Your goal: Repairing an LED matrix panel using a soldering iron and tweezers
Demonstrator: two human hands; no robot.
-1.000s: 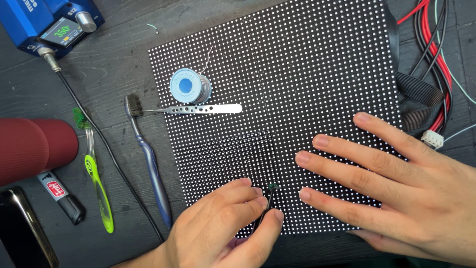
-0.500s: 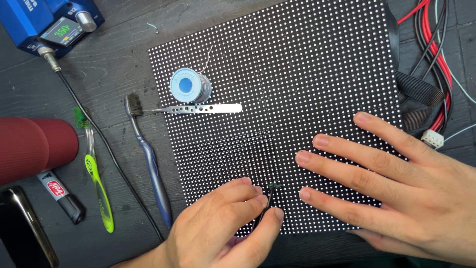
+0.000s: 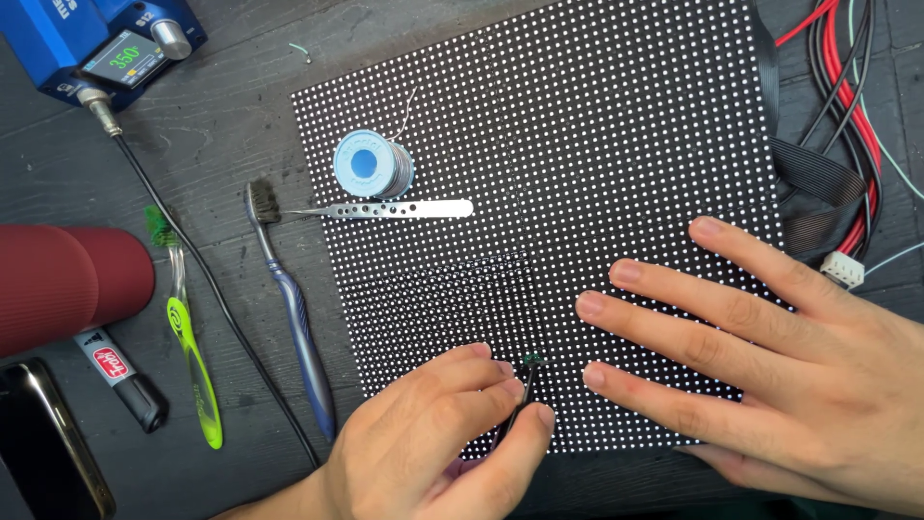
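Observation:
A black LED dot-matrix panel (image 3: pixel 577 144) lies flat on a dark wooden bench. My left hand (image 3: pixel 423 443) is at the panel's near edge, pinching a thin black pen-like tool (image 3: pixel 515 409). The tool's tip, which looks small and greenish, touches the panel surface. My right hand (image 3: pixel 770 356) rests palm down on the panel's right side with its fingers spread, just right of the tip. A black cable (image 3: pixel 207 289) runs from a blue soldering station (image 3: pixel 106 43) towards my left hand.
On the panel lie a spool of solder (image 3: pixel 371 166) and metal tweezers (image 3: pixel 404 208). To the left are a blue-grey toothbrush (image 3: pixel 294 318), a green toothbrush (image 3: pixel 188 337), a red cylinder (image 3: pixel 67 284), a marker (image 3: pixel 120 380) and a phone (image 3: pixel 43 443). Red and black wires (image 3: pixel 847 87) and a ribbon cable (image 3: pixel 808 193) sit on the right.

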